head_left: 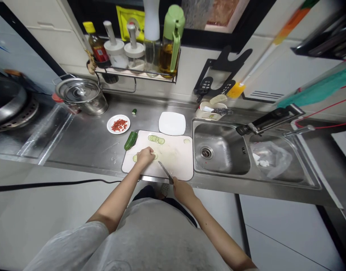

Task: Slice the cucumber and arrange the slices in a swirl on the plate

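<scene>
My right hand (183, 191) grips the handle of a kitchen knife (165, 171), whose blade points up and left over the white cutting board (181, 158). My left hand (145, 156) is closed over cucumber slices on the board, and a few slices (134, 158) show beside its fingers. Its fingertips partly hide what they press on. Farther up the board lies an overlapping row of cucumber slices (156, 139), with a single slice (186, 141) near the top right corner. A dark green piece of cucumber (130, 140) rests at the board's left edge.
A plate of chopped red bits (119, 124), a cucumber end (134, 111) and a white square plate (172, 123) stand behind the board. To the right is a steel sink (222, 150). A lidded pot (82, 96) stands at the left, below a condiment rack (139, 73).
</scene>
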`<state>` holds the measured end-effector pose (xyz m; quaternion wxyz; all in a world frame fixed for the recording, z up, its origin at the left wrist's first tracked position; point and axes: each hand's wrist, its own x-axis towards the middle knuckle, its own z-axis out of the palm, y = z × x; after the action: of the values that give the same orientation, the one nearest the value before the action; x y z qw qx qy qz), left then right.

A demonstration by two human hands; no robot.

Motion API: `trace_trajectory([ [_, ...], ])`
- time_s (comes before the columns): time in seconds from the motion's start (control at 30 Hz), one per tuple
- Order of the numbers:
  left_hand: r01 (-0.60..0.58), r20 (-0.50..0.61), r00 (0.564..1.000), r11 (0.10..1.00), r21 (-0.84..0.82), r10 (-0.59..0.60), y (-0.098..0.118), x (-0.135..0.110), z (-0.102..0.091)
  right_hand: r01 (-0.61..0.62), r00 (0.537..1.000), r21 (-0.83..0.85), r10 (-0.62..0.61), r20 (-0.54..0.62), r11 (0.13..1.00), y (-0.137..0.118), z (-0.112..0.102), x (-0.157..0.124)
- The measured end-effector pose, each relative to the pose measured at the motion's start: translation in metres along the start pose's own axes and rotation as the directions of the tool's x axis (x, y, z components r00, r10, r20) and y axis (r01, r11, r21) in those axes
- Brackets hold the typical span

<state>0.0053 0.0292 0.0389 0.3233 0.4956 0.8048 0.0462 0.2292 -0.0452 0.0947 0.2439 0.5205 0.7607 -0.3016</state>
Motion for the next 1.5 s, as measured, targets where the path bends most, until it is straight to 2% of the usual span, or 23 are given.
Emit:
trace_trajectory([
  [0.17, 0.020, 0.028, 0.999, 1.000, -0.003, -0.020, 0.005, -0.001, -0.002, 0.000, 1.000, 0.003, 0.000, 0.005, 1.000, 0.000, -0.003, -0.002],
  [0.27, -0.021, 0.039, 0.999, 0.991, -0.130, 0.026, -0.002, -0.001, -0.001, -0.010, 1.000, 0.010, 0.010, 0.021, 1.000, 0.000, -0.006, -0.003],
  [0.4, -0.104, 0.083, 0.984, 0.887, -0.450, 0.157, -0.021, 0.001, -0.004, -0.002, 1.000, 0.021, 0.001, 0.014, 1.000, 0.001, -0.009, -0.003],
  [0.5, -0.121, 0.092, 0.971, 0.782, -0.611, 0.222, -0.034, -0.001, -0.013, 0.006, 1.000, 0.016, -0.006, 0.021, 1.000, 0.002, -0.011, -0.004],
  [0.67, -0.047, 0.149, 0.966, 0.710, -0.702, 0.211, -0.051, -0.011, -0.033, 0.014, 1.000, 0.014, -0.015, 0.017, 1.000, 0.004, -0.014, -0.004],
  [0.8, -0.056, 0.140, 0.963, 0.681, -0.730, 0.230, -0.068, -0.014, -0.041, 0.024, 1.000, 0.023, -0.024, 0.015, 0.999, 0.006, -0.015, -0.002],
  [0.9, -0.060, 0.134, 0.965, 0.691, -0.720, 0.223, -0.082, -0.012, -0.043, 0.026, 1.000, 0.025, -0.027, 0.012, 0.999, 0.007, -0.014, -0.001],
  [1.03, -0.043, 0.182, 0.952, 0.696, -0.717, 0.247, -0.095, -0.007, -0.039, 0.023, 1.000, 0.017, -0.023, 0.016, 1.000, 0.007, -0.014, 0.001],
  [1.13, -0.050, 0.202, 0.949, 0.749, -0.660, 0.241, -0.101, -0.003, -0.033, 0.018, 1.000, 0.005, -0.018, 0.018, 1.000, 0.007, -0.015, 0.002],
  [1.2, -0.080, 0.163, 0.965, 0.822, -0.564, 0.206, -0.104, 0.000, -0.030, 0.015, 1.000, -0.001, -0.015, 0.019, 1.000, 0.007, -0.015, 0.002],
  [1.33, -0.137, 0.010, 0.990, 0.957, -0.254, 0.144, -0.106, 0.002, -0.029, 0.003, 0.999, -0.004, -0.003, 0.033, 1.000, 0.004, -0.019, 0.003],
  [1.5, -0.164, -0.048, 0.986, 0.986, -0.036, 0.163, -0.101, -0.001, -0.031, 0.009, 0.999, 0.002, -0.010, 0.032, 1.000, 0.002, -0.022, 0.003],
])
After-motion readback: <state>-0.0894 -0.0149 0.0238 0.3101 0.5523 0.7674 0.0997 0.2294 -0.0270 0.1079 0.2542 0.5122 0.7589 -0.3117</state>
